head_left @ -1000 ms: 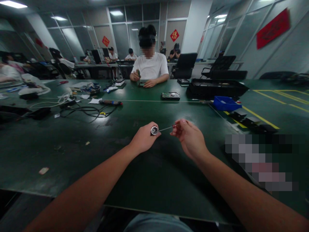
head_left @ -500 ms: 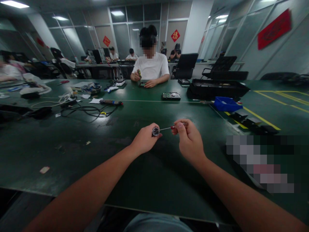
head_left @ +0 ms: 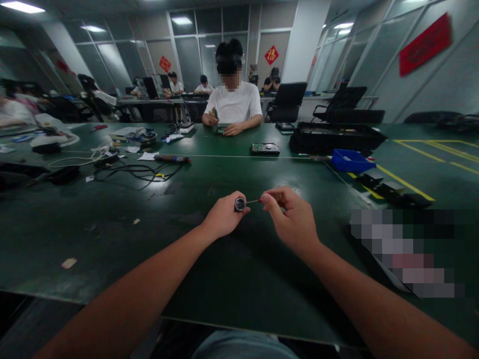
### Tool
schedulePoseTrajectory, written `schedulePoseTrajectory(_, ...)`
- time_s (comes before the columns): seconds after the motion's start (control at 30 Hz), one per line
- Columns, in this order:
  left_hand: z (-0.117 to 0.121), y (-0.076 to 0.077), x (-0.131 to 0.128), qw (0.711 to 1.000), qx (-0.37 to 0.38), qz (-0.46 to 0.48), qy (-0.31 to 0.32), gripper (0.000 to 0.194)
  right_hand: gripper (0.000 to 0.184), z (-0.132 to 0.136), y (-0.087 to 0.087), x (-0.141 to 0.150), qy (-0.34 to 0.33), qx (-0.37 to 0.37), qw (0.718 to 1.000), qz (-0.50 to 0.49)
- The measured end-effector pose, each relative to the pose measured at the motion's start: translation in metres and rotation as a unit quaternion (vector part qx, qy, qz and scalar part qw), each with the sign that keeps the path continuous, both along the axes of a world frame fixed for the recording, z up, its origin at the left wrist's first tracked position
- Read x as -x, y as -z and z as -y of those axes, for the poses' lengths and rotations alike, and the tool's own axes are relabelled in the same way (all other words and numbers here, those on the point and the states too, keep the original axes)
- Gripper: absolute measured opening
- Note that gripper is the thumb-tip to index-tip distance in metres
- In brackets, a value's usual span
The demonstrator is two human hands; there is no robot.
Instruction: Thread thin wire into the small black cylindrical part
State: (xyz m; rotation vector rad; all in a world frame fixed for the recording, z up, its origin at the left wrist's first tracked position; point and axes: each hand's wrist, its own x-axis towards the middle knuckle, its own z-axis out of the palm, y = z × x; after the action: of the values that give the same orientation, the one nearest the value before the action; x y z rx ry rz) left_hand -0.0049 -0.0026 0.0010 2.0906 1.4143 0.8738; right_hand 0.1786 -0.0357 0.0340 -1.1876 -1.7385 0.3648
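My left hand (head_left: 225, 213) is closed around a small black cylinder (head_left: 240, 204) whose silver-rimmed round end faces me. Most of its body is hidden in my palm. My right hand (head_left: 292, 214) grips a thin screwdriver (head_left: 261, 200) between thumb and fingers, near the red front of its handle. The fingers cover most of that handle. Its slim metal shaft points left, with the tip at the cylinder's open end; how far inside it reaches I cannot tell. Both hands are just above the green table (head_left: 239, 279).
Across the table a person (head_left: 234, 104) works with a tool. Ahead lie a hard drive (head_left: 265, 148), a black tray (head_left: 337, 137) and a blue bin (head_left: 353, 161). Cables (head_left: 138, 171) and an electric screwdriver (head_left: 172, 158) lie left. A blurred-out object (head_left: 404, 254) is at right.
My right hand has moved slightly left, closer to the cylinder, and its fingers have shifted on the screwdriver handle. Less of the shaft shows now. My left hand has barely moved.
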Motion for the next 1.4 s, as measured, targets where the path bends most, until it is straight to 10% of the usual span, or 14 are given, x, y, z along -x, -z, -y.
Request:
schedulePoseTrajectory(0.53,0.001,-0.001,0.0,1.0,-0.003,-0.004,0.002,0.012,0.018,-0.001,0.002,-0.001,-0.062,0.042,0.994,-0.075)
schedulePoseTrajectory(0.83,0.001,-0.005,0.0,1.0,-0.015,-0.001,0.007,0.012,0.026,-0.028,0.017,-0.004,-0.095,0.206,0.89,-0.396)
schedulePoseTrajectory(1.4,0.002,-0.004,-0.001,1.0,-0.007,-0.019,-0.009,0.014,0.021,-0.002,0.002,0.0,-0.006,0.003,0.999,-0.035)
